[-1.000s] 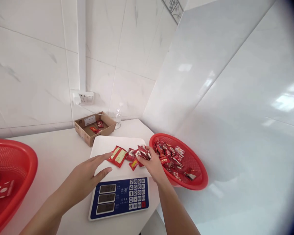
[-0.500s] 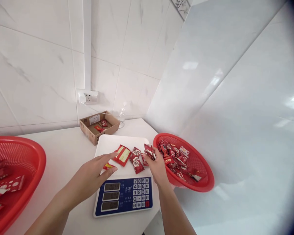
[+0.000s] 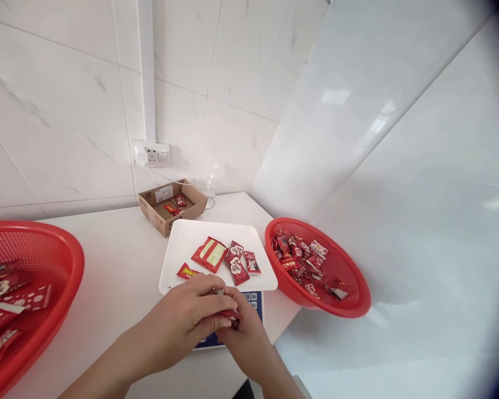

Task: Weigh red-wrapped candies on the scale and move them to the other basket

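My left hand [image 3: 191, 315] and my right hand [image 3: 244, 327] meet over the keypad of a blue-fronted scale [image 3: 255, 302]. Both are closed around red-wrapped snack packets [image 3: 232, 315], which the fingers largely hide. Behind them, the scale's white pan [image 3: 174, 238] bears a red packet with a pale striped middle [image 3: 210, 254], dark red packets with white lettering [image 3: 236, 263], a small red packet [image 3: 252, 262] and a red packet with yellow print [image 3: 187, 271] near my left fingers. My hands cover the scale's displays and most of its keys.
A red perforated basket [image 3: 360, 277] holding several small packets stands to the right, overhanging the table. Another red basket [image 3: 77, 257] with packets is at the left. A cardboard box [image 3: 160, 220], a clear bottle [image 3: 211, 182] and a plugged-in cord [image 3: 166, 176] lie by the wall.
My right hand has come left and down from the pan's right edge with packets in it. My left hand has moved right and closed on them too. The view has shifted slightly.
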`<state>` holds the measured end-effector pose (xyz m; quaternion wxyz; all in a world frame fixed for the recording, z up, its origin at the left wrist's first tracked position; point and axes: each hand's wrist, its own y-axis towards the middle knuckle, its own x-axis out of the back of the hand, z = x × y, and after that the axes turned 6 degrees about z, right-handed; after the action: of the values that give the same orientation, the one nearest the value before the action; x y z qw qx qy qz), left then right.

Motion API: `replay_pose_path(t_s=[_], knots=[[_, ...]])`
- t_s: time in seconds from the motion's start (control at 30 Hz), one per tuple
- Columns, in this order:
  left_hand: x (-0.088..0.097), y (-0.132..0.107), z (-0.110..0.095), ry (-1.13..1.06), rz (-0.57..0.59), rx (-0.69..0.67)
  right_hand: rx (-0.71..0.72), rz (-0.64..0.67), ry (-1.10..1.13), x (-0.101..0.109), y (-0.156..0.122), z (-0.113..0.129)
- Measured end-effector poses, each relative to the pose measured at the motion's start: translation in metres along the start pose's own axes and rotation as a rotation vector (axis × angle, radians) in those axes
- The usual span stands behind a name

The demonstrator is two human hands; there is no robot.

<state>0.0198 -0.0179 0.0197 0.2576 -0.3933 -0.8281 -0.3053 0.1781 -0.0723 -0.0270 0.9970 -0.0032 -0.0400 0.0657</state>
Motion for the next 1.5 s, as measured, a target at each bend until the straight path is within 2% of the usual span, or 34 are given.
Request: replay_pose_path(t_s=[0.07,0.13,0.2,0.23,0.3,0.4,0.47,0.57,0.7,0.77,0.83,0.9,0.97,1.03,1.1,1.17,1.27,1.4,1.5], knots=[[0.003,-0.001,0.0,-0.071,-0.061,0.041,-0.063,-0.002,0.061,0.0,-0.002,0.0],[0.007,-0.003,0.003,-0.189,-0.197,0.164,-0.097,-0.055,0.142,0.003,-0.004,0.0],[0.01,-0.005,0.007,-0.338,-0.326,0.295,-0.074,-0.154,0.208,0.006,-0.007,0.0],[0.01,-0.005,0.008,-0.421,-0.355,0.339,-0.041,-0.202,0.219,0.007,-0.009,0.0],[0.009,-0.005,0.008,-0.559,-0.324,0.372,0.055,-0.243,0.176,0.007,-0.013,0.002],[0.001,-0.004,0.001,-0.637,-0.107,0.338,0.185,-0.214,0.07,0.005,-0.016,0.007],[-0.004,-0.002,-0.003,-0.683,0.0,0.27,0.182,-0.175,0.082,0.003,-0.017,0.012],[-0.007,0.001,-0.006,-0.751,0.029,0.248,0.116,-0.158,0.087,0.001,-0.016,0.02],[-0.006,0.004,-0.009,-0.476,0.0,0.395,0.047,-0.176,-0.1,-0.001,-0.018,0.022],[-0.005,0.004,-0.009,-0.335,-0.05,0.379,0.028,-0.148,-0.127,0.0,-0.019,0.019],[-0.003,0.002,-0.008,-0.353,-0.135,0.362,0.038,-0.115,-0.108,0.003,-0.02,0.015],[0.001,-0.001,-0.003,-0.516,-0.311,0.414,0.073,-0.132,-0.137,0.011,-0.02,0.01],[0.01,-0.004,0.004,-0.734,-0.546,0.455,0.102,-0.205,-0.268,0.023,-0.016,0.006],[0.021,-0.006,0.011,-0.904,-0.756,0.404,0.101,-0.279,-0.459,0.037,-0.01,0.003],[0.032,-0.007,0.016,-1.012,-0.881,0.311,0.086,-0.304,-0.641,0.049,-0.002,0.0],[0.04,-0.008,0.019,-1.08,-0.937,0.263,0.076,-0.295,-0.768,0.057,0.008,-0.002],[0.043,-0.008,0.018,-1.14,-0.938,0.252,0.046,-0.24,-0.86,0.056,0.02,-0.004],[0.038,-0.009,0.016,-1.127,-0.88,0.272,0.066,-0.143,-0.853,0.043,0.026,-0.002],[0.037,-0.009,0.017,-1.129,-0.847,0.288,0.101,-0.103,-0.801,0.042,0.027,0.0]])
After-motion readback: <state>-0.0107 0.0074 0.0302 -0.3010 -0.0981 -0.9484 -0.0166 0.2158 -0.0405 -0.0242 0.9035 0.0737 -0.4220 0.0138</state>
